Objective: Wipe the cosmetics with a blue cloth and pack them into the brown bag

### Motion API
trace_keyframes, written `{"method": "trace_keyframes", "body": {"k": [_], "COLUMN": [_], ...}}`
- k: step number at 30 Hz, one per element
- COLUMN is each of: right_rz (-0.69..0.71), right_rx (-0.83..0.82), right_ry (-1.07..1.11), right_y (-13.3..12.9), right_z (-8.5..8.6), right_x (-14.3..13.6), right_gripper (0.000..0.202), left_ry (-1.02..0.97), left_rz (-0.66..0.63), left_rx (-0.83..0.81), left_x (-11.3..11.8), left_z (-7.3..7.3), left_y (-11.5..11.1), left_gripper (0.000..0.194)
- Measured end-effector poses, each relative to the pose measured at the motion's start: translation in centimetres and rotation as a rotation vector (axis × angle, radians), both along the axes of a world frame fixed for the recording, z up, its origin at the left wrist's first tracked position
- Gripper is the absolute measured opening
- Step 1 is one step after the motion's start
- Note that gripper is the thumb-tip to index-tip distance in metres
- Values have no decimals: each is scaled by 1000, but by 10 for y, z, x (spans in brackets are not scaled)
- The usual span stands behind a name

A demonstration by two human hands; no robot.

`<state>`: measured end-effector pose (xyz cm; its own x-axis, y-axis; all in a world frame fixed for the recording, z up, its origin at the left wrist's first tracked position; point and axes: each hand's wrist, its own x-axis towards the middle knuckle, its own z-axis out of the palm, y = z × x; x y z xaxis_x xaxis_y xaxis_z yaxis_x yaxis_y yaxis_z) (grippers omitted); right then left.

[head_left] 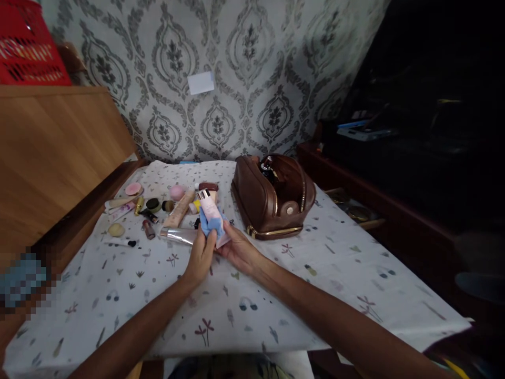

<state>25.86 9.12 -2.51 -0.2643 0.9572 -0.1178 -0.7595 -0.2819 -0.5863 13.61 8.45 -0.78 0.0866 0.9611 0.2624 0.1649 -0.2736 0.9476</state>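
Note:
Both hands meet near the middle of the cloth-covered table. My left hand [202,258] is closed on a blue cloth [213,225], pressing it against a pale pink tube [209,206]. My right hand [240,250] grips the lower part of the same tube from the right. The tube tilts, its shiny cap at the upper left. Just left of the hands lies a silver tube [179,235], its right end hidden behind my left hand. Behind the hands are a beige tube [181,206] and a dark red item [208,186].
An open brown bag [256,197] stands right of the hands, a bottle [267,167] inside. Several cosmetics, a pink sponge [177,192] and a brush [122,242] lie left on the patterned cloth [158,316]. A wooden cabinet [59,137] borders the left side.

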Motion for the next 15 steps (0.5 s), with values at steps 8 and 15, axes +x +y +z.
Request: {"method": "trace_keyframes", "body": {"k": [8, 15], "right_rz": [-8, -217], "right_rx": [129, 458], "right_ry": [-264, -700], "right_y": [-1, 1], "right_z": [-11, 2], "right_x": [1, 10], "right_gripper": [60, 60], "left_ry": [20, 102], "left_rz": [-163, -136], "left_rx": [-2, 84], "left_x": [-15, -27], "left_z": [-8, -4], "left_y": [9, 12], "left_gripper": [55, 36]}}
